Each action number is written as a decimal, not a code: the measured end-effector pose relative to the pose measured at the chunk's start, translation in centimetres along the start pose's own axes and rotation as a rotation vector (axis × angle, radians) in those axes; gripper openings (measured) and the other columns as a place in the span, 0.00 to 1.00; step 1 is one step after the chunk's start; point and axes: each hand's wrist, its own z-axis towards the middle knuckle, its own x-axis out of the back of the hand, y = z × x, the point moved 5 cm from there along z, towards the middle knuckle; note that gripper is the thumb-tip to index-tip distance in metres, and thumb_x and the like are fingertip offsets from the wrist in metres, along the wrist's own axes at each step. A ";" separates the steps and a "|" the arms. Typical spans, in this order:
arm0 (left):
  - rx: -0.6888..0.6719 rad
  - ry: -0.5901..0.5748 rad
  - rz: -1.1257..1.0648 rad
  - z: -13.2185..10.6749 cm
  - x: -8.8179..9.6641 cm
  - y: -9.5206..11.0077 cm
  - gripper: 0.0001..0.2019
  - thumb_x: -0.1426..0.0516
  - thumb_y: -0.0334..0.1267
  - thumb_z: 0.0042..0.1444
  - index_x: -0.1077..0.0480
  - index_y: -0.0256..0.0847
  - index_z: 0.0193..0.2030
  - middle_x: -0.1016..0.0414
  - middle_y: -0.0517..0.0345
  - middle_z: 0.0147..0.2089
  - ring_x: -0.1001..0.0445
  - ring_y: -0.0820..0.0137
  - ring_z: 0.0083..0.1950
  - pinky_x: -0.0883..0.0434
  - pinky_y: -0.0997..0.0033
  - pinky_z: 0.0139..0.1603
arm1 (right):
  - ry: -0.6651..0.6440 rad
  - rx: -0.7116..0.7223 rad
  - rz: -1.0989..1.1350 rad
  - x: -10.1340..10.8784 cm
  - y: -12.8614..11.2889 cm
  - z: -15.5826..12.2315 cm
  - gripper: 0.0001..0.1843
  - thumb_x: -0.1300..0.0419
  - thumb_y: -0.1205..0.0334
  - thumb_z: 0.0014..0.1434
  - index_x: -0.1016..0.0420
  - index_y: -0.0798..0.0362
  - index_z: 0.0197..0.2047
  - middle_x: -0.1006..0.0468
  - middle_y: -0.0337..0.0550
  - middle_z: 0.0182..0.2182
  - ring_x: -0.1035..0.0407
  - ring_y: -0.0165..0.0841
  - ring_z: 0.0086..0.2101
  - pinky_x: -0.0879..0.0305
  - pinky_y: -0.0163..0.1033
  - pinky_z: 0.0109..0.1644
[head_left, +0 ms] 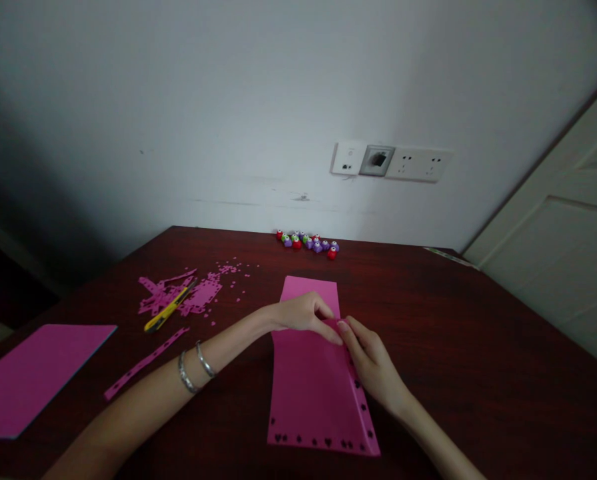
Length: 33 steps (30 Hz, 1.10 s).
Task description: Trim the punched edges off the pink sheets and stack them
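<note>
A long sheet of pink paper [306, 393] lies lengthwise before me, with small dark shapes, some heart-like, punched along its near and right edges. Its right side is folded up into a narrow strip. My left hand [306, 313], two silver bangles on the wrist, reaches across the sheet and pinches that raised edge. Right beside it, my right hand [371, 353] grips the same edge between thumb and fingers. The fingertips nearly meet, and part of the fold is hidden under them.
A yellow utility knife [168, 308] rests by pink paper scraps [206, 293]. Nearer lies a punched strip [146, 363]; a pink pad [41, 373] sits at far left. Several small red, green and purple objects with white tops [317, 246] line the wall side of the dark table [458, 360].
</note>
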 end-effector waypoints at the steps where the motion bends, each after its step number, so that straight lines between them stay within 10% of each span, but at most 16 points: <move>1: -0.010 0.015 0.000 0.0 0.0 0.1 0.20 0.37 0.50 0.40 0.35 0.34 0.17 0.50 0.69 0.18 0.52 0.80 0.22 0.54 0.75 0.23 | 0.015 0.002 0.003 0.0 0.0 0.0 0.17 0.54 0.53 0.64 0.41 0.51 0.26 0.42 0.33 0.21 0.48 0.26 0.23 0.48 0.32 0.26; 23: 0.073 0.081 0.105 -0.8 1.2 0.5 0.23 0.35 0.50 0.37 0.43 0.37 0.16 0.54 0.70 0.18 0.55 0.81 0.20 0.58 0.75 0.20 | -0.061 -0.094 0.135 0.1 -0.3 0.3 0.19 0.52 0.47 0.61 0.40 0.52 0.25 0.40 0.34 0.23 0.45 0.28 0.26 0.44 0.34 0.32; 33: 0.150 -0.021 -0.140 -0.5 -0.4 -0.5 0.15 0.34 0.47 0.38 0.26 0.35 0.25 0.28 0.61 0.24 0.35 0.78 0.22 0.40 0.76 0.23 | -0.040 -0.065 0.088 0.3 -0.4 0.0 0.19 0.53 0.49 0.62 0.40 0.51 0.25 0.41 0.35 0.22 0.45 0.28 0.25 0.43 0.34 0.31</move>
